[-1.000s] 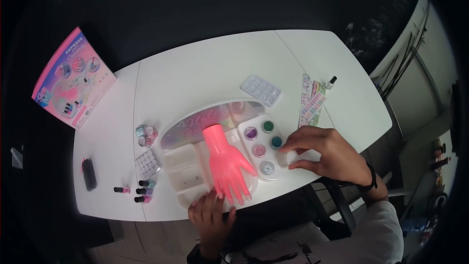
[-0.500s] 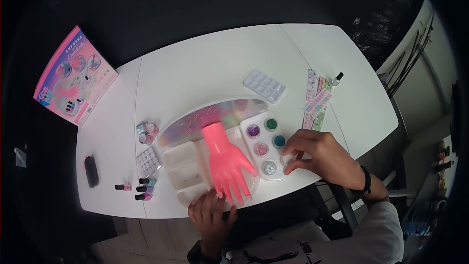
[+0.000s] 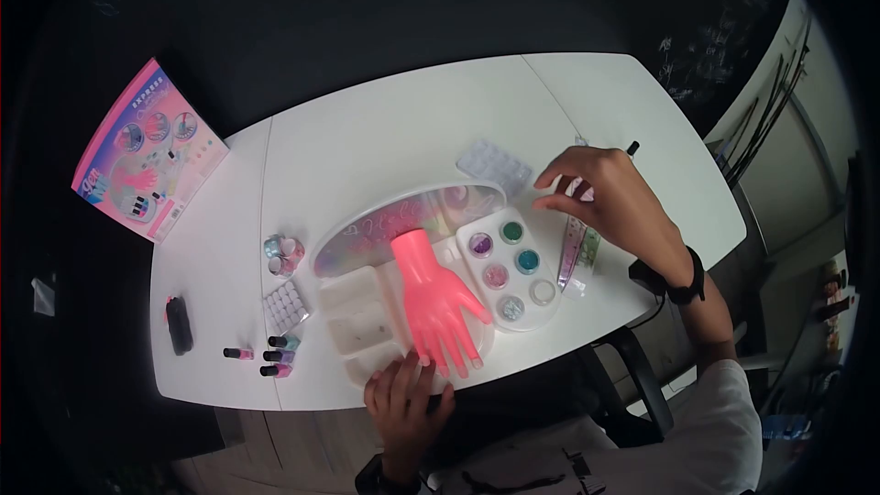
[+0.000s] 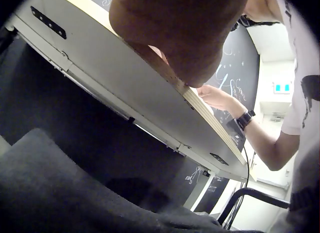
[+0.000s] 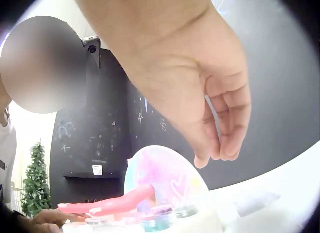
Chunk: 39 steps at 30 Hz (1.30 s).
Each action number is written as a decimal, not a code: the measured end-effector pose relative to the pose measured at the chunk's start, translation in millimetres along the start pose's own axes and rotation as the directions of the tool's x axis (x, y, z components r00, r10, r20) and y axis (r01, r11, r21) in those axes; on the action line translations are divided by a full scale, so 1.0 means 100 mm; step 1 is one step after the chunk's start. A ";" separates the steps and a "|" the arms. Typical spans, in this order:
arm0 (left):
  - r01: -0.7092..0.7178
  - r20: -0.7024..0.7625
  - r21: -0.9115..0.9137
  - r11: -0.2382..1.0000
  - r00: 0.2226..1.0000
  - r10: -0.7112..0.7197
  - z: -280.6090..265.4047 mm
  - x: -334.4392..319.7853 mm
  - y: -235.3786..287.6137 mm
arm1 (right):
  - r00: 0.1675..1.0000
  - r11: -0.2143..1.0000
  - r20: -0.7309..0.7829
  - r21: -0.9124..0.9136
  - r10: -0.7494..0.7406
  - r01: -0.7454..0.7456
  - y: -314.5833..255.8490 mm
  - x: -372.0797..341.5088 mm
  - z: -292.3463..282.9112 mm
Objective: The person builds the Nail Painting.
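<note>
A pink model hand [image 3: 435,298] lies on a white manicure stand, its fingers pointing toward the near edge. My left hand [image 3: 408,408] rests at the stand's front, fingertips beside the model's fingertips. To the right, a white holder [image 3: 520,286] carries several small pots: purple [image 3: 481,245], green [image 3: 511,233], teal [image 3: 527,261], pink [image 3: 495,276], silver glitter [image 3: 511,308] and a pale one [image 3: 542,291]. My right hand [image 3: 605,185] hovers beyond the holder, over the sticker sheets [image 3: 587,257]. Its fingers hang loosely bent with nothing between them, as the right wrist view shows.
A pale compartment tray [image 3: 493,163] lies behind the holder. Left of the stand are nail polish bottles [image 3: 279,357], a sheet of white pieces [image 3: 287,306], a cluster of small jars [image 3: 284,255] and a dark case [image 3: 179,325]. A colourful box [image 3: 147,156] stands at far left.
My right hand has set the pale pot in the holder's near right spot, let go, and moved up and away toward the sticker sheets. My left hand stays at the stand's front.
</note>
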<state>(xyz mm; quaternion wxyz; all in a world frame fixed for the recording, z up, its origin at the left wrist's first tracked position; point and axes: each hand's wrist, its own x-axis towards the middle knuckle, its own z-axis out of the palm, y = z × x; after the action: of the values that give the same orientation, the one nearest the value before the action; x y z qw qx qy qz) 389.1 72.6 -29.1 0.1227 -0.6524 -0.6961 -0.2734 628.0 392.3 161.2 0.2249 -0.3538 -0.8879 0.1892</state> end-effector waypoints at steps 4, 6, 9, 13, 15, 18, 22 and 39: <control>-0.012 0.031 -0.107 0.994 0.999 0.015 -0.12 0.09 0.02 | 0.992 0.992 -0.034 -0.023 -0.123 0.122 -0.14 0.12 -0.01; -0.025 0.048 -0.147 0.989 0.998 0.032 -0.22 0.13 0.02 | 0.994 0.996 -0.070 -0.018 -0.087 0.086 -0.33 0.04 -0.11; 0.021 0.076 -0.289 0.957 0.997 0.001 -0.44 0.18 -0.08 | 0.992 0.997 -0.100 0.007 -0.076 0.077 -0.40 -0.11 -0.09; -0.094 -0.030 -0.227 0.969 0.996 0.089 -0.97 0.29 -0.36 | 0.995 0.997 -0.074 0.042 -0.066 0.070 -0.46 -0.31 -0.13; -0.122 -0.046 -0.219 0.968 0.992 0.115 -1.25 0.45 -0.51 | 0.996 0.996 -0.077 0.064 -0.054 0.059 -0.44 -0.39 -0.13; 0.082 0.085 0.050 0.995 0.993 -0.086 -1.60 0.96 -0.54 | 0.995 0.994 -0.096 0.100 -0.039 0.049 -0.43 -0.47 -0.12; 0.138 0.138 0.170 0.976 0.977 -0.162 -1.53 1.26 -0.91 | 0.993 0.989 -0.113 0.140 -0.027 0.043 -0.39 -0.58 -0.12; 0.263 0.463 0.403 0.877 0.768 -0.443 -0.73 1.32 -1.60 | 0.996 0.985 -0.092 0.170 0.004 0.012 -0.15 -0.81 -0.10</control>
<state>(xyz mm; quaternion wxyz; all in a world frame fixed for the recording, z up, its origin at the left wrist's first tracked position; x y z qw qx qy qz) 203.4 144.7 65.1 -0.0312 -0.5295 -0.8475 0.0183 677.7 325.6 155.5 0.2955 -0.3396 -0.8579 0.2475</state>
